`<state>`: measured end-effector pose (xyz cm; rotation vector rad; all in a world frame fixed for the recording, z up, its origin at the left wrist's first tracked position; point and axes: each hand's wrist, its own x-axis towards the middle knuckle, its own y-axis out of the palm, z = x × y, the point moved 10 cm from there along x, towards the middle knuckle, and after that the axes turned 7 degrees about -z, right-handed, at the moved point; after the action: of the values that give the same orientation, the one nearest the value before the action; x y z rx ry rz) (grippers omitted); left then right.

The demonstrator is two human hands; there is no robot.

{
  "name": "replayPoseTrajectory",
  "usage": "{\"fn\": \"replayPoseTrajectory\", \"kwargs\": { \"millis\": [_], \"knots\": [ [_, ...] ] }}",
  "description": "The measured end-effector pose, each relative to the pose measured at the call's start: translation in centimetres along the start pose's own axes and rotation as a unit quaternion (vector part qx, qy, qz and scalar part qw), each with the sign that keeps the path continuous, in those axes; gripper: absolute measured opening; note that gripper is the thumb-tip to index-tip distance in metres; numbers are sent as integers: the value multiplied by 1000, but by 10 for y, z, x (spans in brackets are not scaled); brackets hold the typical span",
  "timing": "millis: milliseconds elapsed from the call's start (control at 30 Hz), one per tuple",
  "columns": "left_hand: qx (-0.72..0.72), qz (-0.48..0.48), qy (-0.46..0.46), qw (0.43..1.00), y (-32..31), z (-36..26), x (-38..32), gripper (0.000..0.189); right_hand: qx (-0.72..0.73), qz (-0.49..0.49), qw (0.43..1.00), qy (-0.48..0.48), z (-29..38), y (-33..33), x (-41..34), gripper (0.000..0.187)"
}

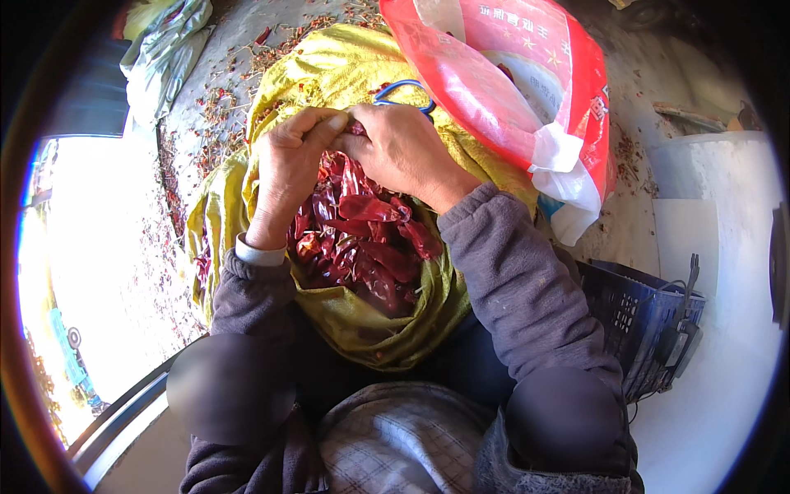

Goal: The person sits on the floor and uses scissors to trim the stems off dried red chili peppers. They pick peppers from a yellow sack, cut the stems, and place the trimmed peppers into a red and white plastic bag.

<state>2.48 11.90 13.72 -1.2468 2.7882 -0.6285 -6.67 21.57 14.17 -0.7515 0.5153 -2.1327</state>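
Dried red chili peppers [382,247] fill a yellow woven sack [370,343] whose mouth lies spread between my legs. Over its far part, my left hand [296,160] and my right hand [401,148] meet at the fingertips. Pinched between them is a dark red dried chili [356,127], mostly covered by my fingers. Just beyond my right hand, the blue handles of what look like scissors [404,89] rest on yellow sack cloth.
A red and white plastic sack [580,111] stands open at the far right. To the right sits a dark blue plastic crate [617,309] with a cable and plug. Chili stems and scraps [216,111] litter the concrete floor. A pale plastic bag [163,62] lies at the far left.
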Motion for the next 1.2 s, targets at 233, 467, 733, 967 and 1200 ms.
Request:
{"fn": "replayPoseTrajectory", "kwargs": {
  "millis": [233,467,733,967,1200],
  "knots": [
    [263,-115,250,925,-10,-51,-12,7,39,-19,999,17,9,3,3,26],
    [9,-132,16,991,-13,-9,-8,13,-30,-107,993,-41,26,1,-8,16],
    [-242,-221,-54,943,-92,64,60,22,-66,40,975,-209,96,28,-43,7],
    [379,106,-78,916,-53,125,56,36,380,-124,912,91,-5,-38,7,22],
    [323,264,-55,907,18,127,12,25,339,-104,910,215,-30,-39,0,36]
  ]
}}
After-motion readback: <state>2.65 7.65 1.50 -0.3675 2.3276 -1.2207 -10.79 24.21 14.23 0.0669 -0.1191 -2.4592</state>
